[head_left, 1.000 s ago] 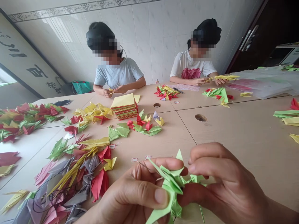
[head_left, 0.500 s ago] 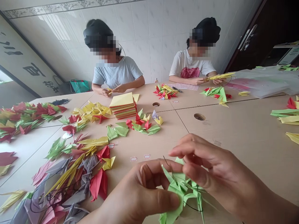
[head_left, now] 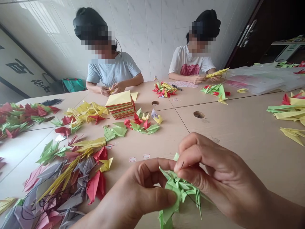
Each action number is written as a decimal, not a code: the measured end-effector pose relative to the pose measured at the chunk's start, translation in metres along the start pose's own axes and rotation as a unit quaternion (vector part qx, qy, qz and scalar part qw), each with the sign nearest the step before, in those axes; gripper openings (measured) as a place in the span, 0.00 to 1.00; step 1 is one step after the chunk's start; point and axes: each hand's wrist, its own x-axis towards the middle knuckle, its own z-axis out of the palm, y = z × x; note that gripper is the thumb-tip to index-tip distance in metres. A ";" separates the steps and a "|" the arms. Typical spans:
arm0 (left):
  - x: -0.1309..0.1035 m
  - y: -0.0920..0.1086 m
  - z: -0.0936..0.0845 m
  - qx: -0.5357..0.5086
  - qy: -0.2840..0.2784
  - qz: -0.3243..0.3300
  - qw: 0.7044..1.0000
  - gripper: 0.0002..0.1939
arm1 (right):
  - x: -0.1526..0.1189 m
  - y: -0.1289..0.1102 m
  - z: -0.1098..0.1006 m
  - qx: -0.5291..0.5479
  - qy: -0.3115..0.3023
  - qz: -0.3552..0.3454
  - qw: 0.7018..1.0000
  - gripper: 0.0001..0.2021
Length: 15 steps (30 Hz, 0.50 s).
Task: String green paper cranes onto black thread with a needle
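Note:
Green folded paper cranes [head_left: 172, 187] hang together at the lower middle, with a dark cord [head_left: 192, 198] looping among them. My left hand [head_left: 152, 190] grips them from the left, thumb on top of the paper. Just right of it, my right hand [head_left: 207, 171] pinches a thin dark needle [head_left: 182, 164] between thumb and fingertips, close above the cranes. Part of the needle is hidden by the fingers.
Mixed red, yellow, green and grey cranes [head_left: 82, 168] cover the left side. A stack of coloured paper [head_left: 121, 106] stands mid-table [head_left: 152, 143]. Two people [head_left: 111, 70] sit across, each handling yellow paper. More yellow cranes [head_left: 294, 135] lie at the right edge.
My right hand's fingers have closed on the needle, which stood free between the hands before. The view has shifted slightly, moving the table things a little left and up.

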 end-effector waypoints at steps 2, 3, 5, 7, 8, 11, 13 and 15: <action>0.001 0.000 0.000 0.037 0.007 -0.006 0.999 0.12 | -0.001 0.001 0.002 0.001 -0.031 -0.005 1.000 0.05; 0.002 -0.001 0.001 0.061 0.011 -0.010 0.998 0.10 | -0.002 0.002 0.002 0.003 -0.050 -0.002 0.999 0.05; 0.004 -0.003 0.002 0.101 0.017 -0.016 0.995 0.08 | -0.003 0.002 0.003 0.004 -0.082 0.005 0.997 0.06; 0.006 -0.005 0.002 0.125 0.014 -0.022 0.992 0.07 | -0.004 0.000 0.001 0.007 -0.082 0.003 0.997 0.05; 0.007 -0.007 0.002 0.132 0.016 -0.025 0.991 0.08 | -0.005 -0.002 0.000 0.010 -0.066 -0.001 0.998 0.05; 0.009 -0.012 0.001 0.142 0.041 -0.036 0.988 0.14 | -0.005 -0.007 -0.006 0.033 0.030 0.002 0.999 0.04; 0.009 -0.013 0.000 0.139 0.068 -0.039 0.987 0.18 | -0.005 -0.009 -0.010 0.083 0.107 0.021 0.990 0.03; 0.010 -0.013 -0.001 0.141 0.088 -0.036 0.985 0.19 | -0.002 -0.009 -0.016 0.150 0.166 0.039 0.974 0.03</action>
